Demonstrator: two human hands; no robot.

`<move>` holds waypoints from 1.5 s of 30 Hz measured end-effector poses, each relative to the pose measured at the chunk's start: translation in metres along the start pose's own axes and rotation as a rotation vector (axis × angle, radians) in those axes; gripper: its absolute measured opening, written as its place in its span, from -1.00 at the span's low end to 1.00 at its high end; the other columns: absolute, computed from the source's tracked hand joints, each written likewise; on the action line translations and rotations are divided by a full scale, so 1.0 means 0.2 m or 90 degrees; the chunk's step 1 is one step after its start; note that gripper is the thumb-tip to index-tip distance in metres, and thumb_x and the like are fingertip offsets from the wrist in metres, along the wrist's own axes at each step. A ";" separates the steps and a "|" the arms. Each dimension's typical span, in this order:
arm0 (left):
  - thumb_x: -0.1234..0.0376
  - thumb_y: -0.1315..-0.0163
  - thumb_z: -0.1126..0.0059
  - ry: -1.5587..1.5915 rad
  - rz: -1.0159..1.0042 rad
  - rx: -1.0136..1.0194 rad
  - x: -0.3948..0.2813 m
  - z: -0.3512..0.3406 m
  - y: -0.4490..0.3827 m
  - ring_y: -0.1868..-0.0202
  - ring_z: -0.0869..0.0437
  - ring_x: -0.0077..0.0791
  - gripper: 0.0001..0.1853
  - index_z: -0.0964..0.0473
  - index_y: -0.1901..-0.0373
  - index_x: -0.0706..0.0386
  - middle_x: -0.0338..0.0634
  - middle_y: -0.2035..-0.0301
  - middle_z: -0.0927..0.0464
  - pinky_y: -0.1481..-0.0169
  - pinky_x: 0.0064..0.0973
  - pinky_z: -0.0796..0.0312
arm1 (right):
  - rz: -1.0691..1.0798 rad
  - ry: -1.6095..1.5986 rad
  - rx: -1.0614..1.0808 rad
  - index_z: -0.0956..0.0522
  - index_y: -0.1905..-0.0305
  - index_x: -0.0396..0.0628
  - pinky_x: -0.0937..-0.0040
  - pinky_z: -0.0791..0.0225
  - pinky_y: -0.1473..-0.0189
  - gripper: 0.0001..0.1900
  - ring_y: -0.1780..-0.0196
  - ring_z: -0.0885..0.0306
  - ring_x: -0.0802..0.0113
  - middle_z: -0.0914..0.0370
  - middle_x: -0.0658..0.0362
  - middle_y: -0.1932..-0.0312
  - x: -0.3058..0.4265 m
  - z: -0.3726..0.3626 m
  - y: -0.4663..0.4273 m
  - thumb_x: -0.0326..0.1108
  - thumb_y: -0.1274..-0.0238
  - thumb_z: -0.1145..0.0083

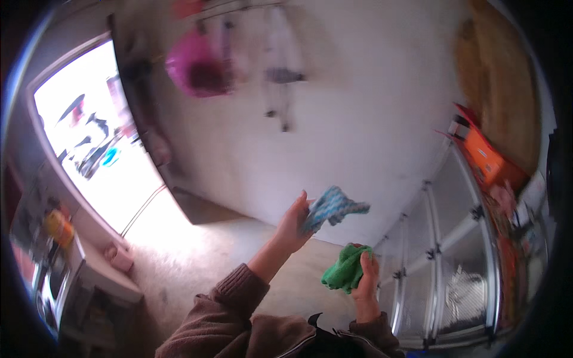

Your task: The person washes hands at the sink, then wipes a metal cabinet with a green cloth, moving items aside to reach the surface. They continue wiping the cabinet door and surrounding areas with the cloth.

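Observation:
My left hand (295,223) is raised in front of me, closed around a blue, white and grey patterned cloth (331,208) whose free end sticks out to the right. Lower and to the right, my right hand (367,277) grips a bunched green cloth (347,268), thumb on top. The two cloths are apart. Brown sleeves cover both forearms, and the picture is somewhat blurred.
A bright open doorway (152,197) stands at left, near a pink bin (119,258) on the floor. A metal-framed rack (432,255) with translucent panels runs along the right, an orange box (485,156) on top. A pink bag (199,67) hangs on the wall.

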State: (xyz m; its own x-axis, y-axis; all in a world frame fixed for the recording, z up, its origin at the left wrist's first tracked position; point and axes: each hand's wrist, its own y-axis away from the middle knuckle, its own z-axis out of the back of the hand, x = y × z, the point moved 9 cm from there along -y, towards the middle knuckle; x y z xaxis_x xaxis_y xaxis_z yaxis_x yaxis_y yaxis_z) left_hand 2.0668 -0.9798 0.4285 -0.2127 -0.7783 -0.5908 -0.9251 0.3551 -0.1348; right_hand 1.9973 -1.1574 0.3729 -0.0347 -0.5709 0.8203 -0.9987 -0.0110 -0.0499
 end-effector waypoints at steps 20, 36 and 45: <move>0.27 -0.25 -0.22 -0.387 -0.247 -0.507 -1.52 1.27 2.34 -0.23 -0.30 -0.40 -0.30 -0.14 -0.37 0.20 -0.06 -0.20 -0.37 -0.31 -0.39 -0.13 | -0.721 -0.386 0.554 -0.36 -0.21 -0.25 0.06 -0.25 -0.29 -0.51 -0.19 -0.44 0.07 -0.47 -0.04 -0.13 -1.87 -2.81 0.31 -0.18 -0.27 0.10; 0.29 -0.28 -0.21 -0.493 -0.533 -1.169 -2.36 1.82 3.41 0.22 -0.60 -0.59 -0.60 -0.40 -0.08 0.28 -0.20 0.17 -0.57 0.10 -0.64 -0.46 | -0.971 -0.360 0.806 -0.17 -0.40 -0.15 0.19 -0.27 -0.24 -0.50 -0.19 -0.42 0.14 -0.39 -0.02 -0.18 -2.75 -4.06 0.90 -0.23 -0.45 0.38; 0.40 -0.23 -0.21 -0.257 -0.794 -1.214 -2.53 1.92 3.97 0.34 -0.51 -0.68 -0.87 -0.45 0.26 0.19 -0.32 0.38 -0.52 0.18 -0.65 -0.41 | -1.017 -0.172 0.855 -0.43 -0.06 -0.21 0.34 -0.35 -0.15 -0.70 -0.06 -0.49 0.26 -0.52 0.08 0.04 -3.39 -4.39 1.36 -0.24 -0.42 0.12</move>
State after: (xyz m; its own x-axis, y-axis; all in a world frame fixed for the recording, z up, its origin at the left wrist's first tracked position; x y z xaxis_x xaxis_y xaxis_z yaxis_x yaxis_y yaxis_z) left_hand 1.5601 -0.1049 0.3147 0.3203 0.0370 -0.9466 0.3020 -0.9511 0.0650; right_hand 1.7160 -0.0521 0.3042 0.7492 0.4578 0.4787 0.4909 -0.8689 0.0626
